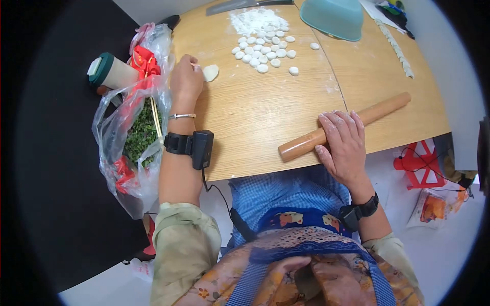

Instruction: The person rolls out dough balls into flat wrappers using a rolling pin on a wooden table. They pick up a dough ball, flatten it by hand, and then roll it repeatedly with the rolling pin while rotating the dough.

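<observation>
My right hand [344, 143], floury at the fingers, rests over a wooden rolling pin [383, 109], with the thumb on its near side. The pin lies at a slant near the table's front edge. At the table's left side is my left hand [187, 79], its fingers curled in; what they hold, if anything, is hidden. Right beside it lies a thin flat dough wrapper [211, 73]. Farther back, many small round dough pieces [263, 50] are spread out in front of a heap of white flour [258, 21].
A teal bowl [332, 18] and a knife [229, 6] are at the back. Along the left edge are a plastic bag of chopped greens [140, 135] with chopsticks and a white cup with a green lid [115, 71]. A pale braided strip [395, 48] lies far right.
</observation>
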A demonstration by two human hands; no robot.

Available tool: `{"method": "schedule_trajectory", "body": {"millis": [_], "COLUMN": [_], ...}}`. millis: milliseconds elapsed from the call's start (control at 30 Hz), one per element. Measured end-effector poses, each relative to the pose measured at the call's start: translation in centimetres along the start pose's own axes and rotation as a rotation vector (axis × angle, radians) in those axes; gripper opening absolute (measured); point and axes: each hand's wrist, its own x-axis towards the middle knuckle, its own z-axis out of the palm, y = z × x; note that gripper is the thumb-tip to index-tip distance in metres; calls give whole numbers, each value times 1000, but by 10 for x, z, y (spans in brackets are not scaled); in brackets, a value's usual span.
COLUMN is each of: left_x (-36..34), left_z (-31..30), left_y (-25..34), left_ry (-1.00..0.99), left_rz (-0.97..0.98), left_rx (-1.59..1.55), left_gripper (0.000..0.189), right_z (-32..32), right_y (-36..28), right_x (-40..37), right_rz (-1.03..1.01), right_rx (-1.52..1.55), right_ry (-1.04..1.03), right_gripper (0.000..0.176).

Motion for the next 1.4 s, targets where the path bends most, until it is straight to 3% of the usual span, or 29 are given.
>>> {"method": "schedule_trajectory", "body": {"millis": [67,100,167,233,400,567,667,767,900,967,1167,1400], "left_x": [-3,-8,-29,-51,-73,-71,-76,-78,-77,-79,-74,-71], "left_z": [6,10,20,37,54,52,34,32,19,20,22,22], "left_y": [9,21,50,78,110,109,107,105,101,99,92,92], "left_ry": [241,229,68,-49,-123,-158,-299,-338,-477,-489,-500,-506], "left_rz": [127,147,489,814,941,946,897,660,595,507,646,612], "left_rx": [27,15,-321,-337,-108,-81,-266,-321,-260,-424,-448,-386], "left_gripper": [20,20,28,34,44,33,22,25,25,26,41,30], "right_z": [0,0,1,2,4,1,1,1,2,3,4,3], "right_y": [0,0,-1,-1,-1,-1,-1,-2,0,0,0,0], "right_x": [1,0,-1,-1,0,1,1,-1,-1,-1,-1,-1], "right_rz": [10,13,39,28,17,14,17,43,37,22,26,27], "right_rx": [4,6,-8,-1,-5,-24,-16,-9,-1,-8,-24,-15], "right_ry": [4,3,2,6,7,10,26,16,41,47,29,24], "right_gripper": [58,58,59,59,58,57,56,55,55,56,55,55]}}
